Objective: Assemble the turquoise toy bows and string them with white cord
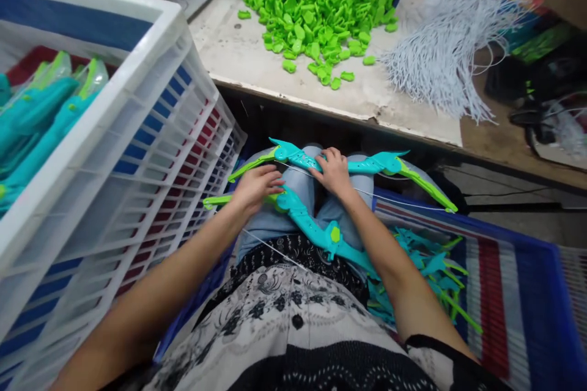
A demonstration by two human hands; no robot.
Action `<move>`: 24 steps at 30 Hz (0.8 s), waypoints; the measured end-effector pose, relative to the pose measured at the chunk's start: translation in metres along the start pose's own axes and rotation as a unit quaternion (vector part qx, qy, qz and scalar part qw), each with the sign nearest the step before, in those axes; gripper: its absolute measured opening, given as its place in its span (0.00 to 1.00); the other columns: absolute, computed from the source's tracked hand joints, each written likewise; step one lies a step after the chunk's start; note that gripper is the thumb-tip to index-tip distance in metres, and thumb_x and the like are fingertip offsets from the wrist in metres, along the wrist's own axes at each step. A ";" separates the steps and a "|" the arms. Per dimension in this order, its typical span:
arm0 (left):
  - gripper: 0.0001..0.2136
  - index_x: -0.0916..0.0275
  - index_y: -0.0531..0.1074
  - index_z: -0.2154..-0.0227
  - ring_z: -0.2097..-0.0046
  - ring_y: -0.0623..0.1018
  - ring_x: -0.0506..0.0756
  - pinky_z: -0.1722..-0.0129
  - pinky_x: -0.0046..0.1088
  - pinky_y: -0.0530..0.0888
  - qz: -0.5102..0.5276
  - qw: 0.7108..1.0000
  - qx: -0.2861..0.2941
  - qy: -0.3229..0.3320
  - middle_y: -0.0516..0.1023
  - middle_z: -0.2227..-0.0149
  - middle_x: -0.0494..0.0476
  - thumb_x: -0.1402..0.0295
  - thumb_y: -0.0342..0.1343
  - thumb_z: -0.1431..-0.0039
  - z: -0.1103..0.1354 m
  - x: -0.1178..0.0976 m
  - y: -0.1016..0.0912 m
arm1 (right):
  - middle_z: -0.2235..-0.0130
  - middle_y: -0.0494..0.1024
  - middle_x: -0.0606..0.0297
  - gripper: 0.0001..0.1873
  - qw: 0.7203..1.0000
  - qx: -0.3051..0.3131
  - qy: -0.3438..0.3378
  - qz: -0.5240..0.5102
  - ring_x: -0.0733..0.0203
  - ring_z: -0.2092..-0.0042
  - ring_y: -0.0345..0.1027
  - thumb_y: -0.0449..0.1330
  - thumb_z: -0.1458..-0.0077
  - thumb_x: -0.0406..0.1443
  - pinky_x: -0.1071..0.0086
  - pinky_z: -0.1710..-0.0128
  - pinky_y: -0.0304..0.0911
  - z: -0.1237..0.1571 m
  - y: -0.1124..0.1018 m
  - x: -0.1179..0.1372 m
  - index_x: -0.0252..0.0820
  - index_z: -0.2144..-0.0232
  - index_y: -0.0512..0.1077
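Note:
Two turquoise toy bows with lime-green limb ends lie across my lap. The farther toy bow (pixel 373 164) has a white string running along its near side. My right hand (pixel 334 172) is closed over its grip, thumb toward the left. Closer to my body is the second toy bow (pixel 305 220), with a green piece (pixel 335 234) on its middle and its right end passing under my right forearm. Over the left joint of this nearer bow, my left hand (pixel 257 188) lies with its fingers stretched out to the right, partly hiding the limb.
A white crate (pixel 183 128) at left holds more toy bows (pixel 46 116). On the table (pixel 220 43) lie a heap of green pieces (pixel 316 12) and a bundle of white strings (pixel 449 49). A blue-rimmed crate (pixel 541 293) at right contains turquoise and green parts (pixel 431 269).

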State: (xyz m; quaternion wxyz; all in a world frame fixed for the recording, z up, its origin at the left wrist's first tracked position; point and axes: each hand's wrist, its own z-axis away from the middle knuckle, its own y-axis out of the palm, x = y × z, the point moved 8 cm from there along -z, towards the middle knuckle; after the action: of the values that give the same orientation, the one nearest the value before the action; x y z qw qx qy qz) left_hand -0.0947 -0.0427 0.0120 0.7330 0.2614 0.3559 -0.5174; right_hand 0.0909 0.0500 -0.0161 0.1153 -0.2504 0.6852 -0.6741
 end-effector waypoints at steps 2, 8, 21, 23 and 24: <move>0.05 0.68 0.69 0.68 0.74 0.76 0.53 0.73 0.28 0.74 0.077 0.991 -0.015 -0.110 0.74 0.76 0.57 0.77 0.57 0.50 -0.029 0.024 0.034 | 0.44 0.66 0.50 0.21 1.000 -0.006 0.013 0.001 0.44 0.41 0.49 0.53 0.41 0.46 0.53 0.49 0.49 0.001 -0.001 -0.002 0.39 0.53 0.70; 0.07 0.68 0.67 0.76 0.85 0.66 0.47 0.84 0.20 0.63 0.097 0.980 -0.037 -0.172 0.67 0.84 0.53 0.81 0.51 0.45 -0.087 0.046 0.056 | 0.42 0.65 0.48 0.23 1.000 0.003 -0.007 0.010 0.42 0.39 0.48 0.57 0.44 0.46 0.50 0.47 0.48 0.002 0.001 -0.004 0.37 0.51 0.68; 0.06 0.66 0.69 0.75 0.79 0.68 0.45 0.67 0.27 0.76 0.304 0.940 0.144 0.061 0.64 0.84 0.44 0.72 0.62 0.49 -0.031 -0.026 0.030 | 0.53 0.78 0.63 0.23 0.935 0.173 0.027 -0.308 0.53 0.54 0.71 0.53 0.42 0.46 0.64 0.53 0.64 0.009 -0.007 -0.045 0.46 0.47 0.71; 0.09 0.67 0.72 0.72 0.81 0.64 0.44 0.75 0.22 0.72 0.238 0.960 0.120 0.088 0.68 0.83 0.47 0.70 0.66 0.54 -0.030 -0.040 0.006 | 0.52 0.78 0.65 0.24 0.900 0.195 0.054 -0.386 0.53 0.54 0.72 0.54 0.43 0.47 0.64 0.53 0.66 0.015 -0.004 -0.056 0.45 0.48 0.71; 0.11 0.68 0.73 0.71 0.82 0.64 0.44 0.78 0.22 0.70 0.205 0.969 0.102 0.098 0.70 0.82 0.49 0.69 0.67 0.56 -0.031 -0.047 -0.006 | 0.52 0.78 0.65 0.25 0.889 0.195 0.064 -0.409 0.52 0.53 0.72 0.55 0.44 0.47 0.63 0.52 0.66 0.017 -0.003 -0.059 0.43 0.48 0.72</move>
State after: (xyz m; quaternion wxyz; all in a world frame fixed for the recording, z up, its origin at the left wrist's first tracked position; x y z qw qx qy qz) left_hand -0.1176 0.0057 0.0301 0.7544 0.4515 0.3101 -0.3617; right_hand 0.1505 0.0646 -0.0250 -0.1677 -0.4373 0.3827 -0.7964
